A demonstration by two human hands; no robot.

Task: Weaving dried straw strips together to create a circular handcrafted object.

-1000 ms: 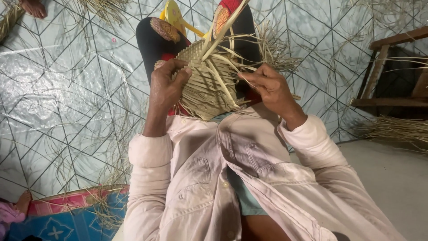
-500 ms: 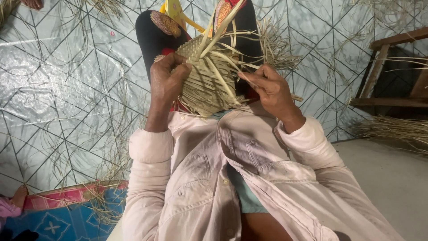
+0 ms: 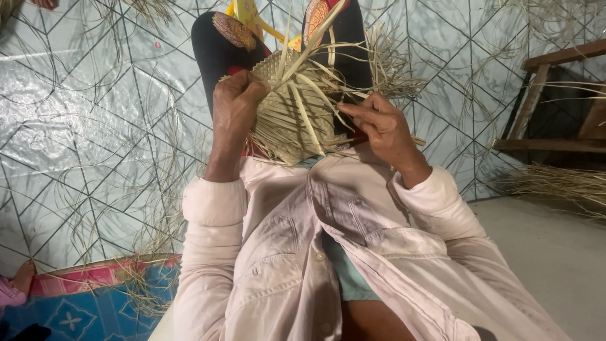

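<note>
Head view only. Woven mat piece [image 3: 293, 117], made of pale dried leaf strips, sits at the centre of frame toward 12 o'clock, held up over the person's lap against black patterned cloth [image 3: 218, 50] that covers the knees. Left hand [image 3: 232, 110] is clenched on the left edge of the woven mat piece, fingers curled over the top corner, thumb side toward the body. Right hand [image 3: 382, 126] is at 3 o'clock of the weave, forefinger and thumb pinching a loose strip [image 3: 344, 95] that runs out of the right edge; remaining fingers folded. Loose strip ends [image 3: 385, 63] fan out from the weave toward 1 o'clock, and one broad strip [image 3: 312, 47] rises steeply toward 12 o'clock. Pale pink shirt sleeves [image 3: 211, 208] cover both forearms to the wrist. Floor [image 3: 76, 126] is a glossy sheet with a dark line pattern, strewn with thin dry fibres [image 3: 158, 208] at 9 o'clock. Wooden frame [image 3: 555, 101] stands at 3 o'clock, with a fibre bundle [image 3: 562, 183] lying just below it. Pink and blue patterned mat [image 3: 95, 297] lies at 8 o'clock.
</note>
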